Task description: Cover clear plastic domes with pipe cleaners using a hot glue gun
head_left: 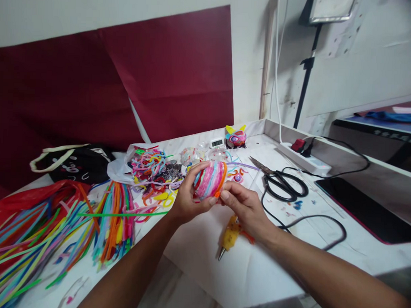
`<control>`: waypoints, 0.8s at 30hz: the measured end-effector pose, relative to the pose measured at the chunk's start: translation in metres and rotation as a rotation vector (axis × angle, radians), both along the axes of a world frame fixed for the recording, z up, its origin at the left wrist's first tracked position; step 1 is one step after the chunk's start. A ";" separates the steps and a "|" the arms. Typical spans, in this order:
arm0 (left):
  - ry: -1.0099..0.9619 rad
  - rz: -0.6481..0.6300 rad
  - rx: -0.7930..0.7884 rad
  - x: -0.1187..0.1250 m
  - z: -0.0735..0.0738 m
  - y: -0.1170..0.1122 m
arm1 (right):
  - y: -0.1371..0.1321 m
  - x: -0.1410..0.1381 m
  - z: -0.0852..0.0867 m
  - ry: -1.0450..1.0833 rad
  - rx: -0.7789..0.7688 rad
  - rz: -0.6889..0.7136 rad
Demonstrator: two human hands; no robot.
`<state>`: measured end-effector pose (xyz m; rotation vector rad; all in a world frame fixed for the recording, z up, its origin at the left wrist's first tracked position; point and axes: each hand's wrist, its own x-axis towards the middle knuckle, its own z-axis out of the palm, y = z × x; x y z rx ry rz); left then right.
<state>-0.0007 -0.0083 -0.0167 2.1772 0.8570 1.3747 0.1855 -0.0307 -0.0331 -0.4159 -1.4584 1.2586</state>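
We are holding a ball (209,181) over the middle of the table (357,242), while a glue gun (230,235) is lying below it, on the near side. To our left, pipe cleaners (117,214) are lying in loose bunches, and a bag (73,167) is resting behind them. Beyond the ball, a timer (217,143) is standing at the far edge, just left of a figure (236,138). To our right, scissors (279,174) are lying left of a tablet (368,209), and a power strip (315,163) is sitting behind it.
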 end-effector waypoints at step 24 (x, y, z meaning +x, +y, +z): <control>0.217 0.042 0.521 0.006 0.014 -0.008 | 0.002 0.005 0.019 0.299 -0.352 0.146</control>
